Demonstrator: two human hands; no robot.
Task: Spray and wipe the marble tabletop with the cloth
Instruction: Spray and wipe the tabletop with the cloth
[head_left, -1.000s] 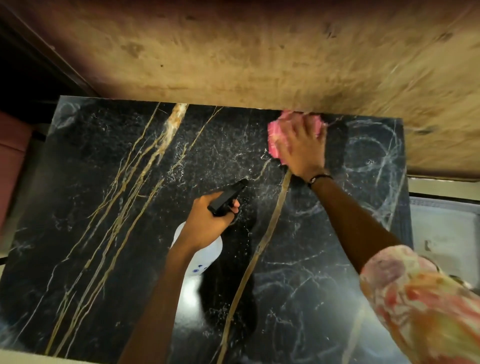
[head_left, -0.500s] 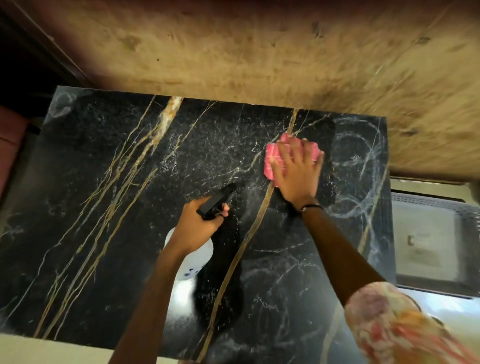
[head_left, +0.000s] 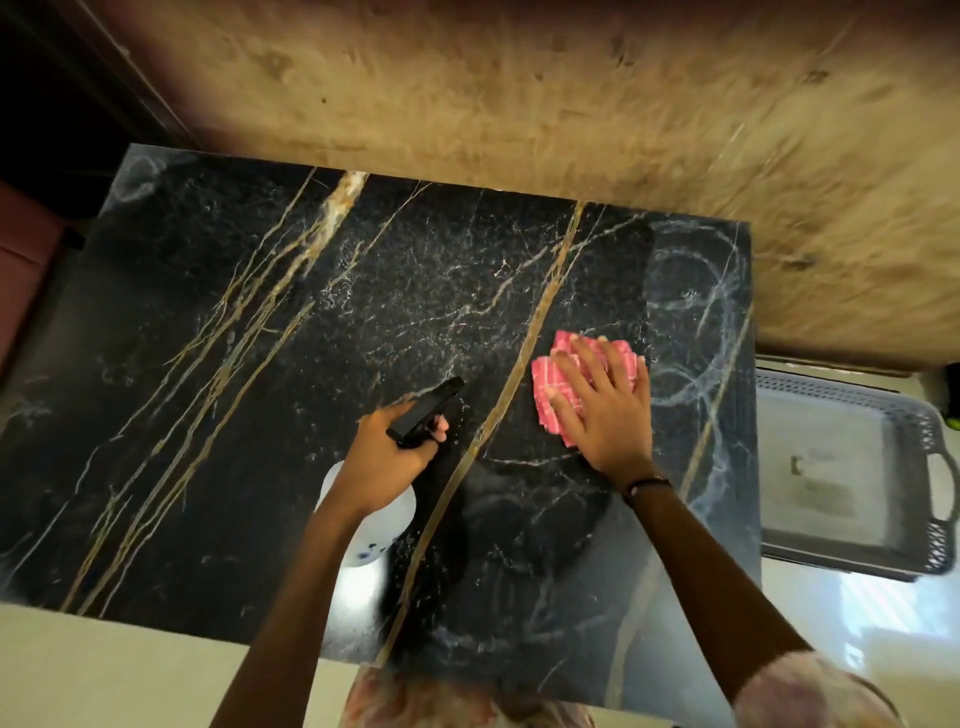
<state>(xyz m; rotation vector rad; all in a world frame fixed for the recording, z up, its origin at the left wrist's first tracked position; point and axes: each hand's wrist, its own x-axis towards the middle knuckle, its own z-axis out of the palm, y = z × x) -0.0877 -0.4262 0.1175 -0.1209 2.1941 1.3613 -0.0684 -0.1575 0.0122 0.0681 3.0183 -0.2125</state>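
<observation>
The black marble tabletop (head_left: 249, 395) with gold and white veins fills the middle of the head view. My right hand (head_left: 605, 410) presses flat, fingers spread, on a folded pink cloth (head_left: 558, 384) right of centre. My left hand (head_left: 387, 457) grips a white spray bottle (head_left: 374, 525) by its black trigger head (head_left: 426, 410), held just above the marble, nozzle aimed to the upper right. Fine droplets speckle the stone around the nozzle. Pale smear rings show near the right edge.
A grey plastic basket tray (head_left: 841, 478) sits on the floor right of the table. A worn tan wall (head_left: 519, 93) runs along the far edge. A reddish seat (head_left: 21, 260) shows at far left. Pale glossy floor (head_left: 104, 670) lies below the near edge.
My right hand has drawn the pink cloth from the far edge toward me across the marble. The left hand with the bottle has stayed roughly in place.
</observation>
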